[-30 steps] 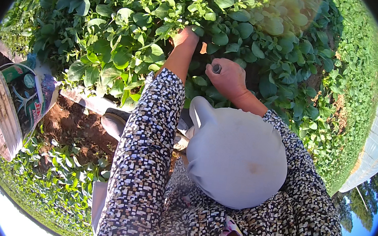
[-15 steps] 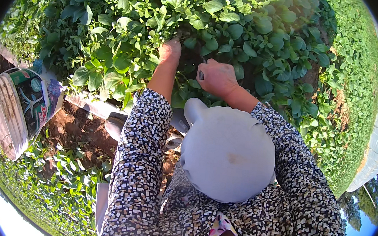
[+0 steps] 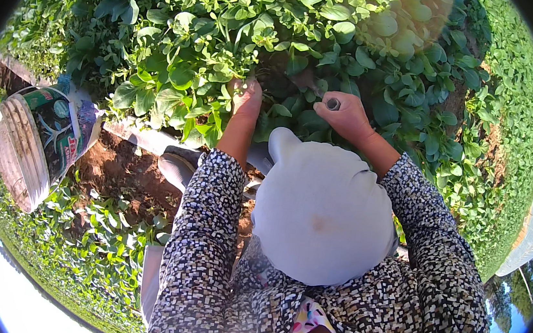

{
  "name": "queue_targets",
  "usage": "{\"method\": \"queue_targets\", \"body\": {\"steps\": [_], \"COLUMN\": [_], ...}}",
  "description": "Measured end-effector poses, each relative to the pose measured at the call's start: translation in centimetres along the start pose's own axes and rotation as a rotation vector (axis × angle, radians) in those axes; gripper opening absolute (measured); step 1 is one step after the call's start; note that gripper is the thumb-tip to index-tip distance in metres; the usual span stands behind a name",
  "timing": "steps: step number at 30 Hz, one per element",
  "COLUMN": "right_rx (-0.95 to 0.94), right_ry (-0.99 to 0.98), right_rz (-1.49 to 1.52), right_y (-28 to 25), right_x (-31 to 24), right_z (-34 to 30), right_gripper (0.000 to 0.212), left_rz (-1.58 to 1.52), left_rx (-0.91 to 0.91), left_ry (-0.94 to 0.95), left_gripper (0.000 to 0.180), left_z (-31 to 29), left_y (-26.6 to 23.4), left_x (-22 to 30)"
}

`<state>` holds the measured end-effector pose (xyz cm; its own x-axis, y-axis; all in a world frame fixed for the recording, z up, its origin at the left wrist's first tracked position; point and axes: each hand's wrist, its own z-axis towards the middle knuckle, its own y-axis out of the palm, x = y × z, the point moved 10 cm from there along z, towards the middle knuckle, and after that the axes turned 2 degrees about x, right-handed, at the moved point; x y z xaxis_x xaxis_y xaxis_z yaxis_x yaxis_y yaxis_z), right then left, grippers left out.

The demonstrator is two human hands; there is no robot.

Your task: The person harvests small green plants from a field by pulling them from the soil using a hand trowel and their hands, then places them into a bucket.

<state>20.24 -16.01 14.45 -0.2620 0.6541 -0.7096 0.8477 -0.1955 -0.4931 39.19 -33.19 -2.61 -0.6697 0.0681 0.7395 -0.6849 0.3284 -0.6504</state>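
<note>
My left hand (image 3: 246,98) is closed at the near edge of a dense bed of leafy green plants (image 3: 182,76), its fingertips partly hidden among stems and small leaves. To its right, my right hand (image 3: 348,115) wraps round the handle of a small hand tool (image 3: 333,103), whose round butt end points up toward me. A brownish blade-like part (image 3: 303,79) shows in the shade between the hands, seemingly belonging to that tool; its exact shape is unclear.
A tilted printed plastic bucket (image 3: 48,143) stands at the left. Bare reddish soil (image 3: 120,167) and a shoe (image 3: 175,171) lie below the bed's pale edging (image 3: 136,136). A large rounded white object (image 3: 320,214) sits before my chest. More crops grow at the right.
My right hand has moved right, away from the left one, and the tool's handle end has tilted up. My left hand has come slightly nearer. The whole view has shifted a little.
</note>
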Motion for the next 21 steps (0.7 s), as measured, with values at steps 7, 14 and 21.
{"method": "queue_targets", "body": {"steps": [7, 14, 21], "right_rx": [-0.040, -0.021, -0.012], "right_ry": [-0.095, -0.044, 0.038], "right_rz": [-0.194, -0.190, -0.208], "right_y": [1.1, 1.7, 3.4], "right_x": [-1.7, -1.5, -2.1], "right_z": [0.2, 1.3, 2.4], "right_gripper": [0.026, 0.025, 0.020], "left_rz": [-0.869, 0.197, 0.893], "left_rx": [0.314, -0.244, -0.664], "left_ry": [-0.908, -0.596, 0.069], "left_gripper": [0.038, 0.044, 0.047], "left_z": [-4.6, -1.6, 2.9], "left_y": [-6.1, -4.2, 5.1], "left_x": [4.0, 6.5, 5.4]}}
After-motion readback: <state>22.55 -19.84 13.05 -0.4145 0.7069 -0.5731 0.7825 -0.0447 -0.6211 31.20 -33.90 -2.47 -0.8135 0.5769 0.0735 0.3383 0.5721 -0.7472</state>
